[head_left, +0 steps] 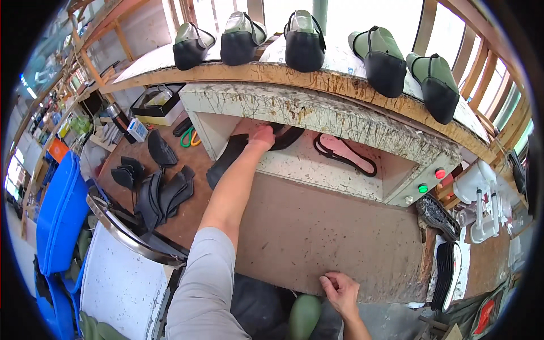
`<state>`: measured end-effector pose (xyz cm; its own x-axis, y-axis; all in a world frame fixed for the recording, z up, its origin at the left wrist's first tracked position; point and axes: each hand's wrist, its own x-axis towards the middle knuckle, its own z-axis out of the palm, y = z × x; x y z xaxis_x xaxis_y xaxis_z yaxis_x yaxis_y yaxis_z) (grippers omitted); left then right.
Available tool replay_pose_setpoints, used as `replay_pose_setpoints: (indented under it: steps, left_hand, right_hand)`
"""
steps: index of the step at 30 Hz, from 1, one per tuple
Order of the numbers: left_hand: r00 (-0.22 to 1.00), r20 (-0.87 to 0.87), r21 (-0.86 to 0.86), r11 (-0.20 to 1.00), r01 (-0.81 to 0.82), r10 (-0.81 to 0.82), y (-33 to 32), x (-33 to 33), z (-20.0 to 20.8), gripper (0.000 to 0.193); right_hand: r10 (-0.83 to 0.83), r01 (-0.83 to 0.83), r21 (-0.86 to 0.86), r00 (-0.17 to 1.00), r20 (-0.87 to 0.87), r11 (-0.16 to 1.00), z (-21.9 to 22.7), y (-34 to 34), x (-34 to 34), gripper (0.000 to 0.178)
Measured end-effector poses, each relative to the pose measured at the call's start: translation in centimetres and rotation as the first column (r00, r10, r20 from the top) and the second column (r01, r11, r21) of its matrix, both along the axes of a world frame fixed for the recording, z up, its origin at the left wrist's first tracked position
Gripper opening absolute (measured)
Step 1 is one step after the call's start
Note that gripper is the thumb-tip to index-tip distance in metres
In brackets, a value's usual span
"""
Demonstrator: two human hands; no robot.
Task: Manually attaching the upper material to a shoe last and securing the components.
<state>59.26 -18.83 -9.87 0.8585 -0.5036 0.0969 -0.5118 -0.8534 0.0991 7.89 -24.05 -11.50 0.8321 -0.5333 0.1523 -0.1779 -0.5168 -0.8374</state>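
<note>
My left hand (262, 136) reaches into the low white open-fronted box (317, 177). Its fingers are curled at a dark curved shoe piece (289, 139), partly hidden under the box's top. Beside my left forearm, a long black piece (226, 160) leans out of the opening. Further right inside lies a pink insole-shaped piece edged by a black strip (345, 155). My right hand (341, 290) rests at the front edge of the brown table (317, 232), fingers loosely bent, thumb apart, holding nothing. Just left of it, a green shoe last (305, 316) stands over my lap.
Several lasts with black uppers (305, 51) line the shelf above. Black cut pieces (161, 195) and green-handled scissors (187, 137) lie left. Red and green buttons (432, 180) sit on the box's right end. A dark sole (439, 218) and stacked black strips (447, 275) lie right.
</note>
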Motion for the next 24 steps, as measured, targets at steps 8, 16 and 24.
replay_pose_setpoints:
  steps: [8, 16, 24]
  left_hand:
    - [0.758, 0.647, -0.090, 0.979, 0.181, -0.081, 4.3, -5.8, 3.3, 0.020]
    - [0.655, 0.594, -0.062, 0.785, 0.616, -0.466, 12.9, -24.5, 7.9, 0.024]
    - [0.621, 0.054, -0.267, 0.588, 0.763, -0.782, 13.1, -28.2, 5.9, 0.024]
  right_hand:
    - [-0.005, 0.005, -0.012, 1.000, 0.005, 1.000, 0.0, -0.1, -0.1, 0.018]
    - [-0.008, 0.015, -0.118, 0.998, 0.059, 0.993, 3.3, 1.0, 0.9, 0.028]
    - [0.201, -0.103, -0.842, 0.980, 0.007, 0.530, 4.6, 3.2, 10.4, 0.032]
